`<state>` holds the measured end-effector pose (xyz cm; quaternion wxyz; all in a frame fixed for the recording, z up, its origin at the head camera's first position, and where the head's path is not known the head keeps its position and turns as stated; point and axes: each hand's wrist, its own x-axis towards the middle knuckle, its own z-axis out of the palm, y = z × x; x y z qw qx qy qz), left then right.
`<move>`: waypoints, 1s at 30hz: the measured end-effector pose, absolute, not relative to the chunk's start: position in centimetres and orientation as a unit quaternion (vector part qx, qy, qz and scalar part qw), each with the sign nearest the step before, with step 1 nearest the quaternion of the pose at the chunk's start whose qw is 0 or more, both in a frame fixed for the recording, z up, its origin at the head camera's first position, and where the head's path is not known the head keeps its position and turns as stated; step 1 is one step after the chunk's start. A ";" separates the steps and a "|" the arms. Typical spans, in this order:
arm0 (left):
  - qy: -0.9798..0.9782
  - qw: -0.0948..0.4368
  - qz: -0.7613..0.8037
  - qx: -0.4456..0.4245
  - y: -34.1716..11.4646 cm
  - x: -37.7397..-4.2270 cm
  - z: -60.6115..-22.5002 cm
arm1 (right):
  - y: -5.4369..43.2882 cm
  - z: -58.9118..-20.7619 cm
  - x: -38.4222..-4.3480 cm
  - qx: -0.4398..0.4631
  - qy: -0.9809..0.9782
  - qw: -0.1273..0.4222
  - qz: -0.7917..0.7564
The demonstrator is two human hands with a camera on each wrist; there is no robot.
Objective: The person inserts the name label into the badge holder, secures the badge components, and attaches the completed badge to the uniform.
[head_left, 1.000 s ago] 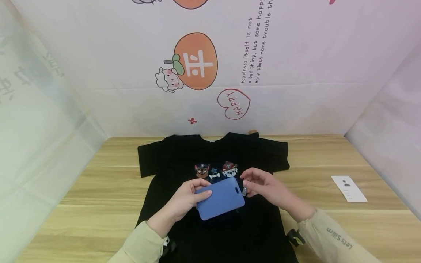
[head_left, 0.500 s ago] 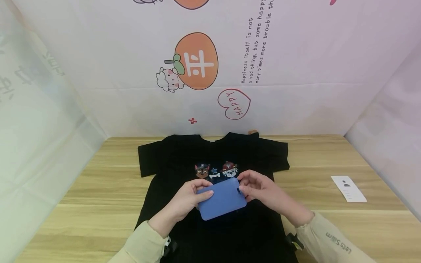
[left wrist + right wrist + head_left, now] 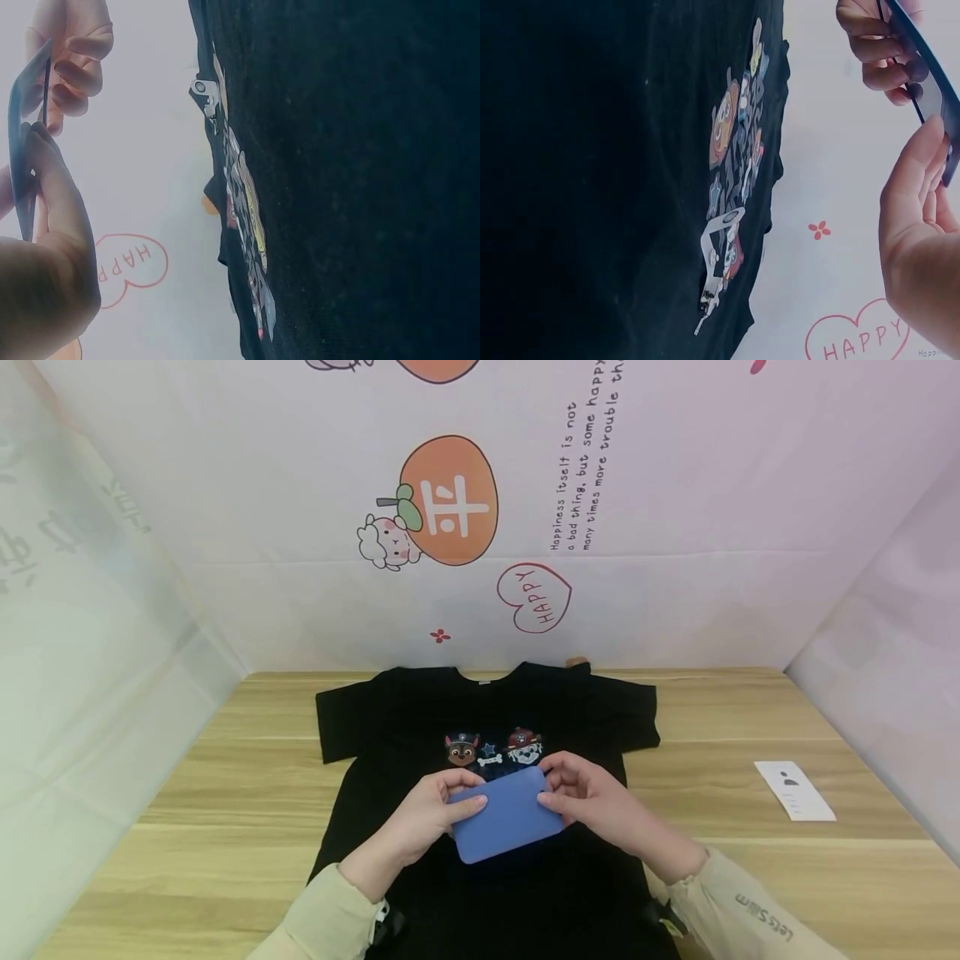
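Above a black T-shirt, both hands hold a blue badge holder. The left hand grips its left end, thumb on the flat blue face. At the other end, the right hand pinches the corner, its thumb partly covering the slot. In the right wrist view the holder shows two layers standing apart, with fingertips of the left hand at the gap. A badge clip with a short pale strap lies on the shirt; the holder hides it in the head view.
A white card with a printed figure lies on the wooden table, right of the shirt. A printed white cloth hangs behind the table's far edge. Pale cloth walls flank both sides.
The right hand held the clip beside the slot a second ago; now the clip lies on the shirt and this hand pinches the holder's right end. The left hand's grip stays the same.
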<state>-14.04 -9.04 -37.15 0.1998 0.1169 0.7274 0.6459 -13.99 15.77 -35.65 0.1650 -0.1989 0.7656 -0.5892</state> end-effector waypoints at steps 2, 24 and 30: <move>0.726 0.201 0.647 0.117 -9.1 -14.0 -37.1 | 15.7 -35.8 -14.0 -0.196 0.766 0.166 -0.590; 0.684 0.223 0.685 0.116 -10.0 -13.9 -36.9 | 16.0 -36.6 -13.9 -0.166 0.742 0.171 -0.627; 0.669 0.232 0.694 0.129 -10.1 -13.8 -36.8 | 16.3 -36.8 -13.9 -0.147 0.745 0.172 -0.628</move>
